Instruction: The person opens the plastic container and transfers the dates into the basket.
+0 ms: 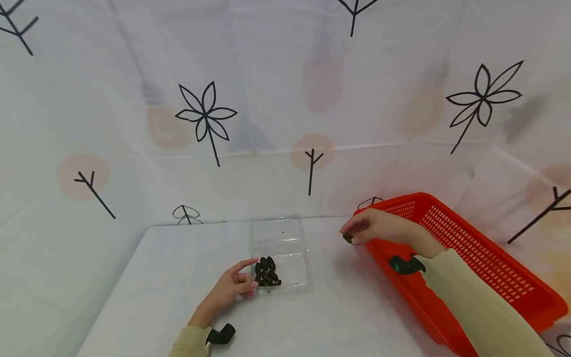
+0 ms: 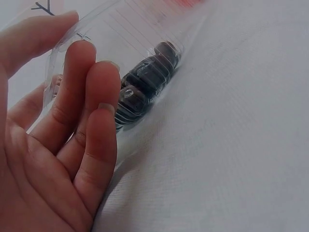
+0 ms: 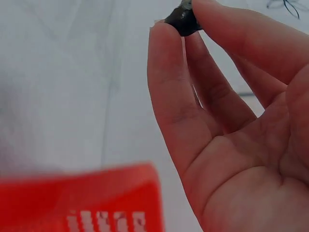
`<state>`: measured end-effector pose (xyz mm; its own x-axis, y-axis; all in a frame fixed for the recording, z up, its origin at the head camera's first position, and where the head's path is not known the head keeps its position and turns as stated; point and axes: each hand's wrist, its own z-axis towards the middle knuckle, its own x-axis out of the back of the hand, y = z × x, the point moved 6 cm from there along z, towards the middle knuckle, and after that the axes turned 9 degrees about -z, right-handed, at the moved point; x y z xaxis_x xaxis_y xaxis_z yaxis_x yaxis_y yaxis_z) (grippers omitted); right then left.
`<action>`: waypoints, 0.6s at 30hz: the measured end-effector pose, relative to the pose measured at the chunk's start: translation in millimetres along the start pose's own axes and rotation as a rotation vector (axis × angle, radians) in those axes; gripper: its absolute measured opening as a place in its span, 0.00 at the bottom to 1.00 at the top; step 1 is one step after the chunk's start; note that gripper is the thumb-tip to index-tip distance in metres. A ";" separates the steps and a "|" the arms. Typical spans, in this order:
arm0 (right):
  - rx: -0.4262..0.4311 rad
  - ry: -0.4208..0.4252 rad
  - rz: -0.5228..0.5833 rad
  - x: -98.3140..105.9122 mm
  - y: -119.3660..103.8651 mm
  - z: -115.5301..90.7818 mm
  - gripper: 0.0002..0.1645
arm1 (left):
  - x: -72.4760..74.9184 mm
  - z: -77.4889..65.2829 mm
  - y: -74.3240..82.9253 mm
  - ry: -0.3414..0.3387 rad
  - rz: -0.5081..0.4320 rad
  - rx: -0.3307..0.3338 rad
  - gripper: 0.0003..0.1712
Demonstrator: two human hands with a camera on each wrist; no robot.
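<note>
A clear plastic clamshell box [image 1: 292, 270] lies on the white table with its lid [image 1: 276, 232] folded back. Several small, dark, glossy oval fruits [image 1: 266, 271] are grouped in its left half; they show through the ribbed wall in the left wrist view [image 2: 147, 75]. My left hand [image 1: 234, 282] holds the box's left side, index finger at the far corner and thumb at the near one, other fingers curled. Above the table by the red basket's far left corner, my right hand [image 1: 374, 228] pinches one dark fruit [image 3: 183, 19] between thumb and fingertips.
A red plastic basket [image 1: 475, 233] with slotted walls stands on the right, under my right forearm; its inside is partly hidden by the sleeve. A white cloth [image 1: 267, 124] with line-drawn plants hangs behind the table. Dark camera straps sit on both wrists.
</note>
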<state>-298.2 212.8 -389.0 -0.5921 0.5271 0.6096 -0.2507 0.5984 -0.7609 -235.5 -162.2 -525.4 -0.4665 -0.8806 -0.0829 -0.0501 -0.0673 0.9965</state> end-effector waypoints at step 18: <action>-0.181 0.256 0.046 42.0 115.0 -68.3 0.30 | 3.2 0.9 -7.3 0.023 0.006 0.006 0.40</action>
<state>-299.6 345.0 -435.7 -0.3816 0.6771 0.6293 -0.0745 0.6561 -0.7510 -237.4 -164.1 -532.9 -0.4465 -0.8915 -0.0762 -0.0522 -0.0591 0.9969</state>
